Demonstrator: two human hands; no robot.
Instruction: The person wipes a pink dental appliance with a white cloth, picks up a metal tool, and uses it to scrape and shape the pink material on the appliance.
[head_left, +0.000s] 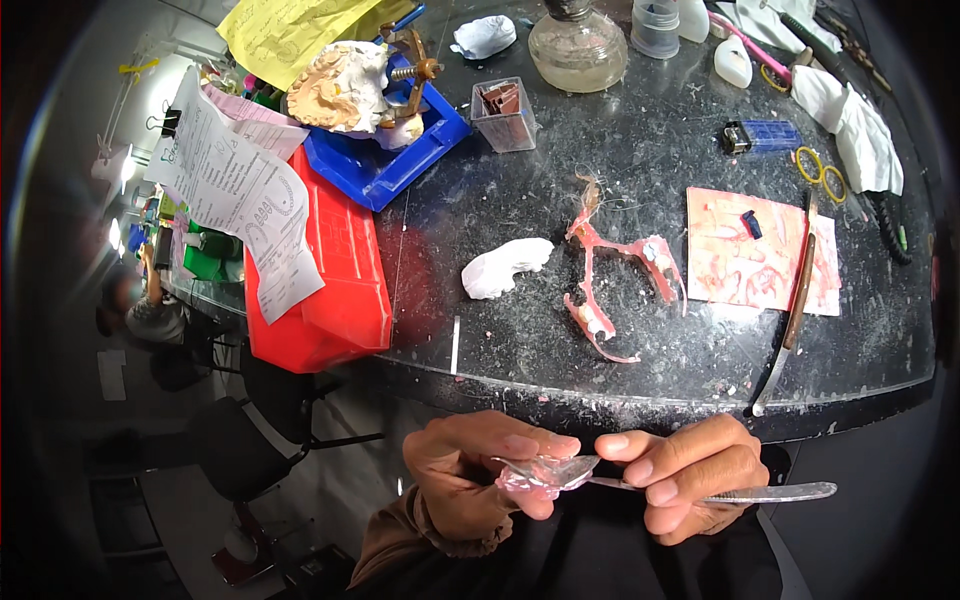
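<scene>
Below the bench's front edge, my left hand (460, 470) pinches a small, glossy pink piece (530, 488) with a shiny, leaf-shaped upper part, whose material I cannot make out. My right hand (690, 475) grips a slim metal instrument (780, 493), its inner end at the pink piece. On the bench above my hands lie a white moulded piece (500, 268), branched pink wax strips with small white pieces (590, 320), a pink-smeared sheet with a dark blue bit (715, 260), and a wooden-handled knife (797, 310).
A red box (335, 300), papers (215, 170), a blue tray (350, 180) with plaster models and a clear box (505, 125) stand at left and back. A glass burner (577, 55), lighter (765, 136) and yellow-handled scissors (820, 175) are behind. Another person (150, 320) sits at far left near chairs.
</scene>
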